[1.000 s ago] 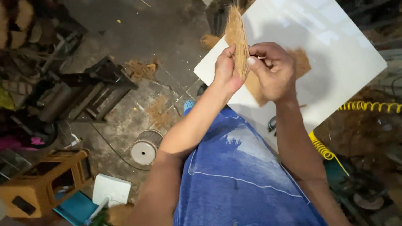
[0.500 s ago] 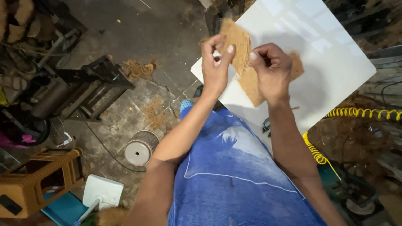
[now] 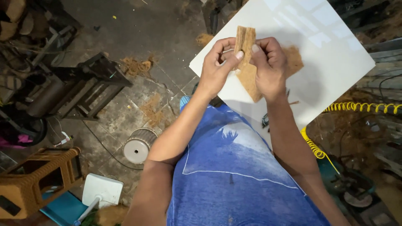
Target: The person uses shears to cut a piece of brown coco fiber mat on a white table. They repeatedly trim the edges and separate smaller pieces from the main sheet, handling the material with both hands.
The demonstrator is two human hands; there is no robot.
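While the husk (image 3: 246,58) was splayed wide half a second back, both hands — left (image 3: 217,69), right (image 3: 270,67) — now pinch it upright, thumbs together, above the white board (image 3: 335,54).

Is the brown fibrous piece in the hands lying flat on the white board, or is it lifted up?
Lifted up. The left hand and right hand pinch the brown fibrous piece above the white board.
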